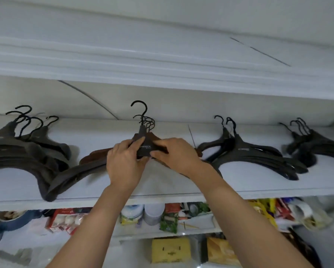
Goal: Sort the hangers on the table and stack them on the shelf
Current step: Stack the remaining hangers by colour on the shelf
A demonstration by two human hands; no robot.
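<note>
A white shelf (162, 192) at head height carries several piles of dark hangers with black hooks. In the middle lies a pile of brown wooden and dark hangers (96, 157). My left hand (123, 161) and my right hand (175, 155) both grip the neck of the top dark hanger (145, 146) of that pile, thumbs on its labelled centre. Its hook stands up behind my fingers. A grey pile (25, 151) lies at the left, a black pile (255, 157) to the right and another black pile (315, 146) at the far right.
Another white shelf board (162, 74) hangs close above the hangers. Below the hanger shelf, a lower shelf holds tape rolls (11, 219), packets (65, 219), white tubs (152, 213) and bags. Yellow boxes (171, 250) sit lower still.
</note>
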